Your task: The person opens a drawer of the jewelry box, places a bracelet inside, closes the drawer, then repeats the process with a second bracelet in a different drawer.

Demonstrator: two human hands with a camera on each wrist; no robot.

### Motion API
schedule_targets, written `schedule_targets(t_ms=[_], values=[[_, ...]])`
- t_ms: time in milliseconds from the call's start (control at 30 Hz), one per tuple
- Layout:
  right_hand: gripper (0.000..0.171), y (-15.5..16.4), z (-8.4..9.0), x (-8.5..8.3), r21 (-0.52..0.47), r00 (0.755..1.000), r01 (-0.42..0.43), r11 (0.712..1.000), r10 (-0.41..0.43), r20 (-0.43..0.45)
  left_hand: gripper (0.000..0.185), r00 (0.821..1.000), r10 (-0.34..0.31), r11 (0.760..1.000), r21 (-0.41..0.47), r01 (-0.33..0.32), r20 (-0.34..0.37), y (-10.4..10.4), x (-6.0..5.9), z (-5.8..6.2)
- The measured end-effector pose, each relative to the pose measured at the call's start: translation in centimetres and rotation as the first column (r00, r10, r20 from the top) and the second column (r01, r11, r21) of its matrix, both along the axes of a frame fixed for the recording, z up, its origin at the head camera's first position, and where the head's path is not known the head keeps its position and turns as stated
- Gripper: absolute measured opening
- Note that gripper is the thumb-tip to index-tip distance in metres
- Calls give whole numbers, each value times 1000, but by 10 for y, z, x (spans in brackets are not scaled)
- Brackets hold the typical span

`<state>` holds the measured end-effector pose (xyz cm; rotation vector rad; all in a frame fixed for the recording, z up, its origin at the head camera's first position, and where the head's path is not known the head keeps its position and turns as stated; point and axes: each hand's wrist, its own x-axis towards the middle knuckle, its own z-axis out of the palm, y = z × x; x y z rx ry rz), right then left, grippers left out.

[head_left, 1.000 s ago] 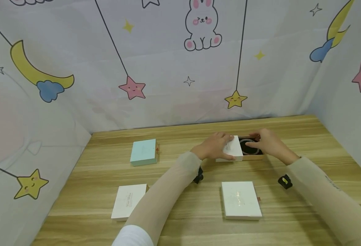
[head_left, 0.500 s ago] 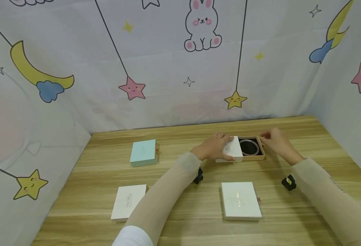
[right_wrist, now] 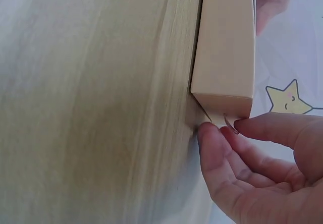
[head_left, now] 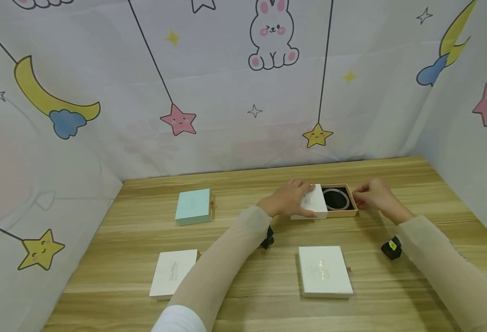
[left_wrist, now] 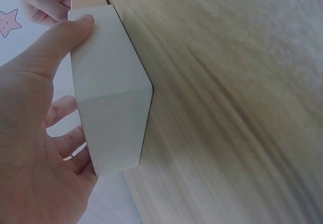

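— What sort of room is this?
— A small staged recording booth: a wooden table [head_left: 393, 175] closed in on the left, far and right sides by a printed cloth backdrop [head_left: 227, 92] with a bunny [head_left: 272, 34], moons and stars
— Any furniture?
— Only little gift boxes [head_left: 193, 206] laid out on the table, and cameras strapped to the person's wrists

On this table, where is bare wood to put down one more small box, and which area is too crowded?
Free: between the mint box and the left hand; between the two near white boxes; the table's far right corner. Crowded: around the half-open drawer box, which both hands hold, the right hand at its end.
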<state>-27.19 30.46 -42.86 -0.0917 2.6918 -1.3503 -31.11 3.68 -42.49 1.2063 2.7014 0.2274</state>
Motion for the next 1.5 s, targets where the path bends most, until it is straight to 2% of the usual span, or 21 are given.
schedule_targets(t_ms=[533, 933, 1500], values=[[22, 1, -3, 0, -120, 998, 6, 993, 1, 61, 91, 1000, -9, 1000, 17, 9, -1, 2, -3, -3], [21, -1, -2, 0, -123, 999, 18, 992, -12, 46, 91, 1000, -10, 1000, 5, 10, -5, 1, -3, 0], [19, -1, -6, 0, -94, 1000, 4, 996, -1, 30, 91, 1000, -11, 1000, -6, 11, -20, 0, -2, -2]])
